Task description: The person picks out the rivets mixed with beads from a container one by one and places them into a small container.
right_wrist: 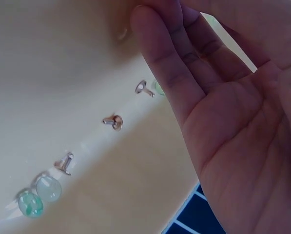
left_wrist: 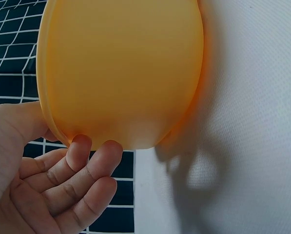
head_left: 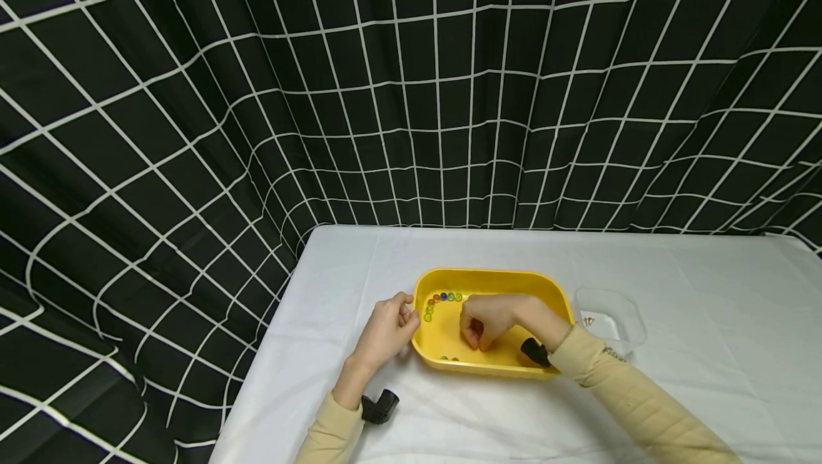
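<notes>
A yellow plastic tub (head_left: 494, 367) stands on the white table. My left hand (head_left: 387, 330) grips its left end, the thumb over the rim and several fingers (left_wrist: 102, 157) curled beneath it on the outside. My right hand (head_left: 491, 315) reaches down into the tub with bent fingers near the floor; whether anything is between its fingertips is hidden. Along the far left inside lie several glass marbles (head_left: 437, 298), green, orange and blue. In the right wrist view, a green marble (right_wrist: 30, 204) lies beside a pale one, near small metal pieces like rivets (right_wrist: 113, 122).
Right of the tub stands a clear plastic container (head_left: 621, 314) with a few small shiny pieces (head_left: 588, 320) in it. A black curtain with white grid lines (head_left: 449, 93) hangs behind the table (head_left: 700, 350) and along its left side.
</notes>
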The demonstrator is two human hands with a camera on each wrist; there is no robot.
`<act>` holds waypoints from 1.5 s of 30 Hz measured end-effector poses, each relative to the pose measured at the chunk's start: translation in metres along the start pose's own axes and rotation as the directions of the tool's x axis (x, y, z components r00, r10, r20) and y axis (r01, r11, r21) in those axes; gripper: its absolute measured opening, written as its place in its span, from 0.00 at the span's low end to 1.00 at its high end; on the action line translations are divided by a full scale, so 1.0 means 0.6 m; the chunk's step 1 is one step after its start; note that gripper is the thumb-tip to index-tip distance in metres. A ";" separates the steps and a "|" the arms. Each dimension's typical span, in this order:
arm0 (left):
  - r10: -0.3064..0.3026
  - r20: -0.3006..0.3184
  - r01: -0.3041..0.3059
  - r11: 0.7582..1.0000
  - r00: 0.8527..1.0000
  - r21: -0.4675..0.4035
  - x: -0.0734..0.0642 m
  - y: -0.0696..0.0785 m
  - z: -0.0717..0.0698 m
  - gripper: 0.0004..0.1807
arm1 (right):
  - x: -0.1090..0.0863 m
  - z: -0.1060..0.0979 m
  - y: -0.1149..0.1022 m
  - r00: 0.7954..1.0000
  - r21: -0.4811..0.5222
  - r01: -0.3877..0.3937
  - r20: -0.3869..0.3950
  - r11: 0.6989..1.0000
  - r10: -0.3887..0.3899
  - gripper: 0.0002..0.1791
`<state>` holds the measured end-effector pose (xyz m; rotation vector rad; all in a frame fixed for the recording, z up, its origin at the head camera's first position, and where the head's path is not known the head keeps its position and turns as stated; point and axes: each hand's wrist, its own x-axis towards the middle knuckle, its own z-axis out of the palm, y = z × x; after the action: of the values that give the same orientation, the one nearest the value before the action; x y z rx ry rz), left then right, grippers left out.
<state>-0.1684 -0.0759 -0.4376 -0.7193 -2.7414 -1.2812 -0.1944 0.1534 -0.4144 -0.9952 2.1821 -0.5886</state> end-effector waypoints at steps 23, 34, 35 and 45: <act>0.007 -0.004 -0.007 1.000 1.000 0.005 -0.003 0.004 0.000 0.14 | -0.036 -0.019 0.004 0.996 -0.033 0.072 -0.056 0.997 -0.074 0.10; 0.004 -0.002 -0.004 1.000 1.000 0.007 -0.003 0.004 0.001 0.15 | -0.048 -0.022 0.008 0.994 -0.076 0.072 -0.083 0.994 -0.078 0.09; 0.005 -0.002 -0.005 1.000 1.000 0.006 -0.003 0.003 0.001 0.15 | -0.049 -0.022 0.009 0.993 -0.080 0.076 -0.085 0.994 -0.083 0.09; 0.008 -0.004 -0.008 1.000 1.000 0.012 -0.002 0.003 0.001 0.15 | -0.063 -0.025 0.009 0.987 -0.069 0.109 -0.109 0.992 -0.116 0.09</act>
<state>-0.1665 -0.0750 -0.4368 -0.7250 -2.7383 -1.2626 -0.1891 0.1880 -0.3935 -1.1497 2.2664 -0.6463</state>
